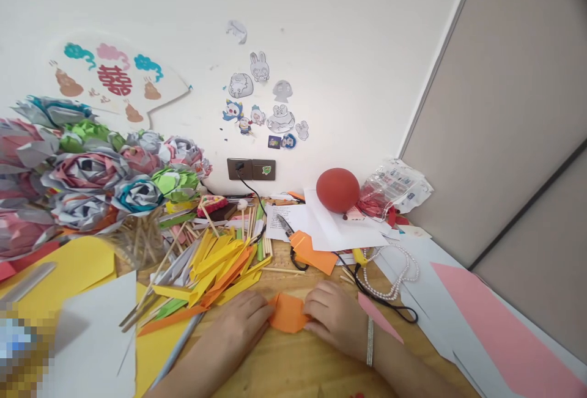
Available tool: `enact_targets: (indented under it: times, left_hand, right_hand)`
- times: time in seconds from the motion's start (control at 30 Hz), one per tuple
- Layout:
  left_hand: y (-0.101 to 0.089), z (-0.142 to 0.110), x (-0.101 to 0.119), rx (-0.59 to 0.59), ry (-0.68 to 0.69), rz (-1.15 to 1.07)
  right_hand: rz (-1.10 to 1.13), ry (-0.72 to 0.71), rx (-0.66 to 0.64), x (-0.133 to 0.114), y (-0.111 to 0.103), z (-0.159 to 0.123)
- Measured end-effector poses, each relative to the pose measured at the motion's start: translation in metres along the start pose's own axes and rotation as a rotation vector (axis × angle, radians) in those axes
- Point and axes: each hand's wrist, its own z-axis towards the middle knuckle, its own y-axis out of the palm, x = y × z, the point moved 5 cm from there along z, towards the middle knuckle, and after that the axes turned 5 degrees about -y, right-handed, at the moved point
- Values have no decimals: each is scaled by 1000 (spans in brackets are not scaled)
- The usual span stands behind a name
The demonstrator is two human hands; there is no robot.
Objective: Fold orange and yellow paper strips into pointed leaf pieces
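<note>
A small folded piece of orange paper (288,313) lies low over the wooden table between my two hands. My left hand (245,318) pinches its left edge, with the fingers closed. On the opposite side, my right hand (334,317) grips the right edge between thumb and fingers; a sparkling bracelet (370,342) circles that wrist. Just beyond my hands, more orange paper (316,254) rests over a pair of scissors (285,225). To the left of my left hand spreads a heap of folded yellow and orange paper strips (220,263).
Paper flowers (92,172) on sticks crowd the left. A red balloon (338,191) sits on white paper at the back, near a pearl string (406,276) and a black cord (403,312). Pink paper (499,324) covers white sheets at right. The wall (348,49) closes off the back.
</note>
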Motion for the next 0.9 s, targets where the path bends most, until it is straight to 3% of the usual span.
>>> enact_targets:
  times: [0.2,0.57,0.9]
  left_hand:
    - [5,2,4,5,-2,67]
    - [11,1,-2,-116,-287,-140]
    - [18,5,1,-133,-445,-58]
  right_hand:
    - [-121,-44,26,-10,-4,5]
    - [222,380,107,-2,7,4]
    - [218,548,114,0,17,5]
